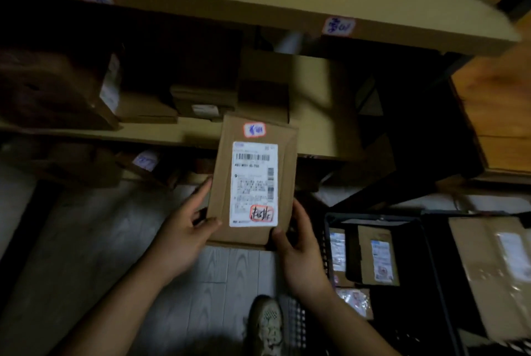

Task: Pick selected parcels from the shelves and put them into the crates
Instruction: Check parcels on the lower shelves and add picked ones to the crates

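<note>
A flat brown cardboard parcel (224, 183) with a white shipping label and two red-edged stickers is held up in front of the shelves. My left hand (184, 235) grips its lower left edge, thumb on the front face. My right hand (298, 246) grips the lower right corner, thumb on the front. A dark plastic crate (327, 229) stands on the floor at the lower right and holds several labelled parcels (379, 258).
The middle shelf (324, 126) carries several brown boxes, one large box (51, 88) at the left. A second crate (436, 240) at the far right holds a big taped box (494, 275). My shoe (267, 324) stands on the pale wood floor.
</note>
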Tool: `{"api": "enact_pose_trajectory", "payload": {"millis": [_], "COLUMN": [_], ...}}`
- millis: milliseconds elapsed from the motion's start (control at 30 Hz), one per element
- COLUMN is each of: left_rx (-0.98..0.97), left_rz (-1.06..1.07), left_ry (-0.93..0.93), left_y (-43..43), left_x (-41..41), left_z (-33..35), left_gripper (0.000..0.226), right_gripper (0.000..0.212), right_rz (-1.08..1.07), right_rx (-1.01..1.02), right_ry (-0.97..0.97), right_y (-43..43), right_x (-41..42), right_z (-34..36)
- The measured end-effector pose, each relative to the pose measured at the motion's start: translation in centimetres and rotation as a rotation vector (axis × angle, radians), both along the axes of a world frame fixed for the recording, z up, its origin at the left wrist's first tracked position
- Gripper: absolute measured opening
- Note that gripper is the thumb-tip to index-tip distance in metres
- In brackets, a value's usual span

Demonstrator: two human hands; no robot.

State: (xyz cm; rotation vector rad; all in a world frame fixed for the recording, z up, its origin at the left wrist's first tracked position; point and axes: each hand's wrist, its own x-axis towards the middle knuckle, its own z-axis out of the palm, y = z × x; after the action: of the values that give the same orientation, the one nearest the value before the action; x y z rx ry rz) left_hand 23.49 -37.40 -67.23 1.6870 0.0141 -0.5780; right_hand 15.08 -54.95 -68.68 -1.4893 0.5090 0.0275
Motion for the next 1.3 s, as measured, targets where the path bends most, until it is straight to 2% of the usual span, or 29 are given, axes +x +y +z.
{"api": "enact_pose_trajectory", "payload": {"millis": [200,333,433,533,633,767,1033,1300], "left_rx": [0.015,0.031,0.041,0.085,0.155,0.360,0.665,0.837], "left_rz": [-0.156,-0.168,-0.194,-0.267,-0.403,-0.492,-0.440,-0.453], "left_ry": [0.104,0.081,0.064,0.034,0.009,-0.034,-0.148,-0.246], "left_y": [-0.8,-1.4,-2.7,-4.6,-7.4,-13.0,-25.9,-30.4], "left_x": [-8.9,-13.5,-16.6,-19.2,-21.3,-23.0,-23.6,-22.3], "left_z": [-4.0,-6.0,-6.5,-7.0,-8.3,-10.2,-17.8,-25.5], "left_gripper": [0.076,0.068,0.070,0.079,0.087,0.087,0.079,0.080], "right_gripper": [0.050,0.048,0.054,0.072,0.075,0.073,0.072,0.070], "right_rz": [-0.054,-0.103,-0.148,-0.108,-0.019,0.118,0.418,0.554], "right_rx": [-0.147,-0.107,-0.098,-0.160,-0.252,-0.310,-0.469,-0.502], "right_ry": [0.114,0.140,0.199,0.248,0.288,0.328,0.305,0.355], "right_y": [-0.4,-0.5,-1.0,-2.7,-6.0,-11.7,-25.0,-28.8], "right_x": [-9.8,-15.4,-18.7,-21.0,-22.8,-23.8,-21.7,-19.8], "right_z": [-3.7,-4.6,-4.2,-3.9,-5.8,-9.1,-18.6,-28.6]}}
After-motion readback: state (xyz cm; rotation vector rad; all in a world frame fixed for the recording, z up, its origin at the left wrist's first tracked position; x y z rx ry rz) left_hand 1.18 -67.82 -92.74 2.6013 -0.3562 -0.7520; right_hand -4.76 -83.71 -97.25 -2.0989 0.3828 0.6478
